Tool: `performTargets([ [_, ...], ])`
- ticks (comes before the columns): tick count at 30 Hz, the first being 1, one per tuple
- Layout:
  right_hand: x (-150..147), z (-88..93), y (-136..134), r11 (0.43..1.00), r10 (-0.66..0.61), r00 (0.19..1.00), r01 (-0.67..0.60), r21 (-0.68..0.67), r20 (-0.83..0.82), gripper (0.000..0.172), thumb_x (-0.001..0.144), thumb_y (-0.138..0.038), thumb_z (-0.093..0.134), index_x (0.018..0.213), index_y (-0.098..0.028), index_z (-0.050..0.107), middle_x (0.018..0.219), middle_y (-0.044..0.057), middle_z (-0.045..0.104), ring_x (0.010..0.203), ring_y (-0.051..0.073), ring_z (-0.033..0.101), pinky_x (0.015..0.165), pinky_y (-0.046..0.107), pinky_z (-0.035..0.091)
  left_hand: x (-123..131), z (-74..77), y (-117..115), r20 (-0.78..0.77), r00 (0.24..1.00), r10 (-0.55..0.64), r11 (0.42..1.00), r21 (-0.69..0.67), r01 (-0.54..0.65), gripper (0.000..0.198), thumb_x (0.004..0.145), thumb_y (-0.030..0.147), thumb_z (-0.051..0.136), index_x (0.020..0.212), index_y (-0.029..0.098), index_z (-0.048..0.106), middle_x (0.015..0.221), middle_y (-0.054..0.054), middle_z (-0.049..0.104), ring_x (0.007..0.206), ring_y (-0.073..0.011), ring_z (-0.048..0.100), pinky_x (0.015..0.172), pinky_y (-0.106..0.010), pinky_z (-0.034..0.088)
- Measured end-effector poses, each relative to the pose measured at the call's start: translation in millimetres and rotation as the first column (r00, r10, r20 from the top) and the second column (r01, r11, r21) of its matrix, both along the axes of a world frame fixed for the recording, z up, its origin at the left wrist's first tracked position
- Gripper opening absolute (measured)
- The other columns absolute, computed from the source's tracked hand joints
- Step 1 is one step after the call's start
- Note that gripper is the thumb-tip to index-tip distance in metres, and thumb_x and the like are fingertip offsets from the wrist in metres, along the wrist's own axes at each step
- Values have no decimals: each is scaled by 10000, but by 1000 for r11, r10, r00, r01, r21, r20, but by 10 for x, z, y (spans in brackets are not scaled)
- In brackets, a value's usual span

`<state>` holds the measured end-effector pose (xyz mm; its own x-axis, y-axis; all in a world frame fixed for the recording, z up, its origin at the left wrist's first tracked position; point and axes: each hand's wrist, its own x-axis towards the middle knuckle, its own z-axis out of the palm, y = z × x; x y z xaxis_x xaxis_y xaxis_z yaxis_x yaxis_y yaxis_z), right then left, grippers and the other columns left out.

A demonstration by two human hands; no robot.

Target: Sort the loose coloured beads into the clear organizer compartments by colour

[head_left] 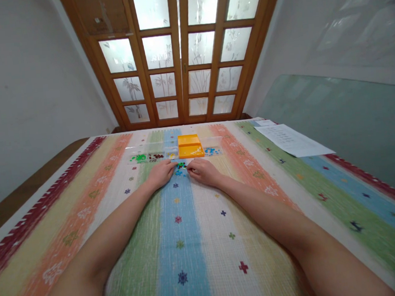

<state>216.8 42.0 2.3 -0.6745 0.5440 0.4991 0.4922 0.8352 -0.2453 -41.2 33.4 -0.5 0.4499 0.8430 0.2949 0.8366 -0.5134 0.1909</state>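
Between my hands, a cluster of small green, dark and blue pieces [181,165] lies on the striped cloth. Loose blue pieces [178,173] are scattered just in front of it. My left hand [164,173] rests at the cluster's left side, fingers drawn together with the tips at its edge. On the other side, my right hand [203,171] is curled, its fingertips pinched close to the pieces. Whatever either hand grips is too small or hidden to make out. Right behind the hands stands an orange box [189,141], its lid raised and pale pieces inside.
Clear trays flank the box: green pieces [138,158], dark red-brown pieces [156,156] and yellow pieces [172,155] at left, blue pieces [212,151] at right. A printed sheet [292,139] lies at the right edge. The striped tablecloth [179,232] spreads beneath; glazed wooden doors [180,53] stand beyond.
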Motion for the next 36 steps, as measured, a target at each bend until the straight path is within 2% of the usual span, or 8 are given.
performTargets([
  [7, 43, -31, 56, 998, -52, 993, 47, -49, -104, 80, 958, -196, 605, 942, -213, 681, 889, 50, 686, 864, 199, 593, 809, 305, 426, 9, 39, -26, 2, 1000, 27, 1000, 11, -27, 267, 990, 291, 527, 1162, 238, 723, 1079, -90, 686, 1045, -262, 631, 912, -362, 490],
  [11, 90, -62, 142, 993, -102, 973, 87, -80, -209, 75, 940, -190, 618, 890, -212, 671, 868, 43, 685, 833, 197, 595, 794, 309, 429, 4, 44, -28, -19, 999, 37, 999, 24, -37, 277, 997, 287, 510, 1176, 246, 718, 1087, -82, 689, 1052, -254, 634, 905, -351, 490],
  [16, 156, -70, 267, 971, -229, 918, 194, -137, -325, 82, 897, -160, 600, 887, -212, 663, 878, 43, 690, 817, 199, 597, 776, 313, 439, 10, 57, -31, -54, 998, 44, 999, 22, -43, 290, 1002, 285, 504, 1190, 241, 720, 1085, -83, 695, 1033, -250, 645, 883, -345, 494],
  [22, 322, -95, 444, 920, -388, 824, 316, -233, -412, 134, 866, -191, 573, 923, -203, 693, 918, 59, 720, 846, 213, 624, 821, 338, 469, 27, 96, -52, -41, 998, 46, 999, 20, -45, 232, 972, 260, 542, 1109, 232, 728, 1083, -77, 700, 1028, -245, 643, 865, -332, 486],
  [27, 456, -125, 558, 836, -546, 727, 442, -325, -417, 194, 863, -222, 555, 940, -195, 732, 962, 79, 754, 862, 224, 647, 825, 351, 481, 15, 112, -58, -24, 997, 70, 997, 12, -70, 192, 961, 265, 560, 1032, 226, 734, 1044, -75, 702, 992, -236, 640, 844, -319, 476],
  [36, 580, -172, 685, 781, -623, 667, 508, -363, -409, 190, 859, -266, 556, 921, -191, 719, 889, 76, 738, 816, 227, 649, 772, 350, 489, -5, 99, -39, -29, 996, 85, 996, 12, -85, 232, 951, 250, 558, 1054, 233, 765, 1049, -76, 715, 998, -238, 654, 853, -321, 489],
])
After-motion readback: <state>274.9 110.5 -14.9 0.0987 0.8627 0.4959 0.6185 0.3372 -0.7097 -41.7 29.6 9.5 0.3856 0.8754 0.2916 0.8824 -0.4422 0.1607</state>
